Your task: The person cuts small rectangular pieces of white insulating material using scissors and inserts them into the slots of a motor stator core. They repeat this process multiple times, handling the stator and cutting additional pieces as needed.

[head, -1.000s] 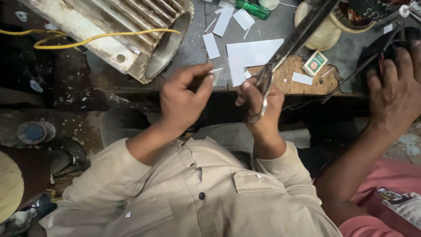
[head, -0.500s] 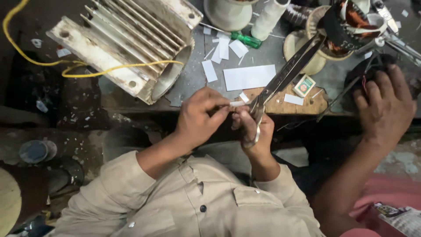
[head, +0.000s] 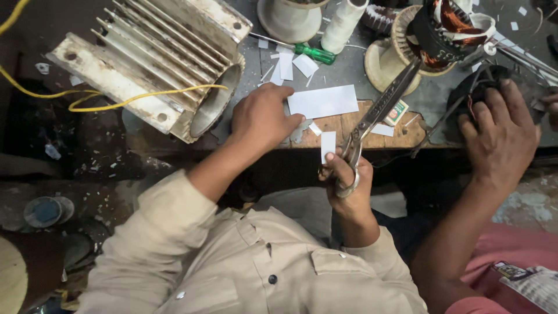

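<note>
My right hand (head: 347, 185) grips the loop handles of large metal scissors (head: 381, 110), whose blades point up and to the right over the bench. The same hand pinches a small white paper strip (head: 328, 145) that stands upright by the handles. My left hand (head: 263, 119) lies on the edge of the wooden board (head: 349, 129), thumb against the left end of a white paper sheet (head: 323, 100). Nothing shows in its grasp. Small cut scraps (head: 314, 128) lie by the thumb.
A ribbed metal motor housing (head: 157, 64) with a yellow wire (head: 116, 99) sits at the left. A green-handled screwdriver (head: 314, 54), paper strips (head: 286, 65), a white spool (head: 343, 23) and a copper-wound stator (head: 447, 29) lie further back. Another person's hand (head: 500, 136) rests on a dark part at right.
My left hand has left the strip near the scissors and reached forward onto the board beside the white sheet. The strip now stays with my right hand.
</note>
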